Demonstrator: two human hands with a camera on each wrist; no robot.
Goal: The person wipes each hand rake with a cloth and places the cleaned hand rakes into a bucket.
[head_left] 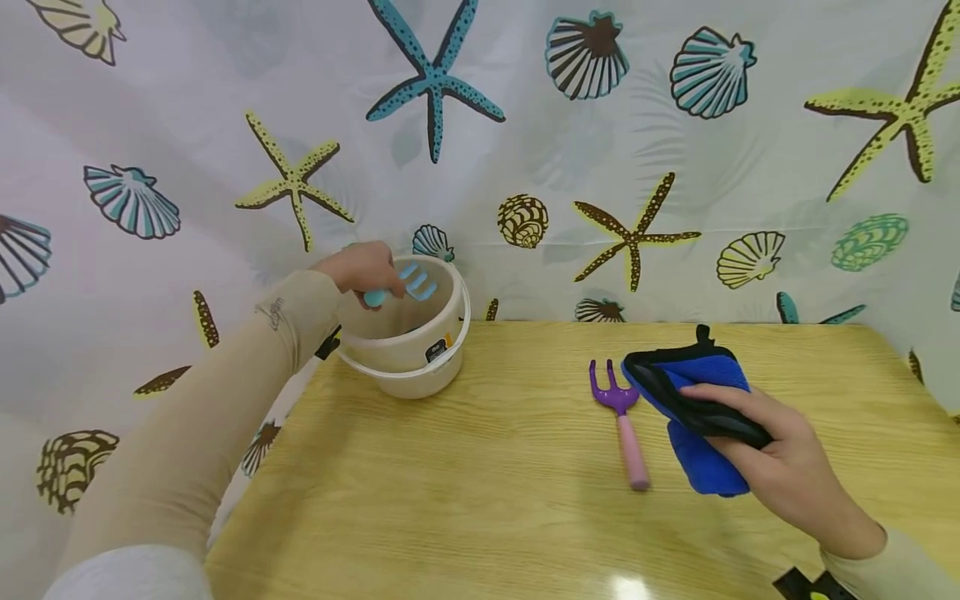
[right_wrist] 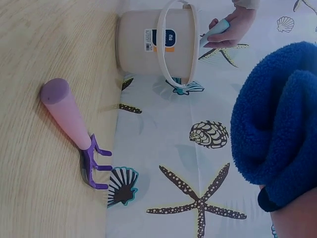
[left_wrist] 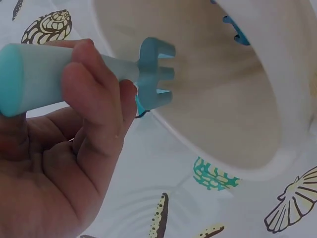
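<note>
My left hand [head_left: 366, 271] grips the light-blue handle of a small toy hand rake [left_wrist: 147, 74] at the bucket's opening. Its short prongs point into the cream bucket [head_left: 386, 348], which has a white carrying handle. Deep inside, a darker blue piece [left_wrist: 237, 32] is only partly seen. On the right, my right hand [head_left: 806, 475] holds a folded blue cloth [head_left: 701, 458] with black edging and a black loop, raised above the table. Beside it lies a purple toy hand rake [head_left: 618, 398] with a pink handle, its prongs pointing away from me.
The wooden table [head_left: 450, 492] reaches back to a white curtain [head_left: 480, 108] printed with starfish and shells. The bucket stands at the table's back left corner, close against the curtain.
</note>
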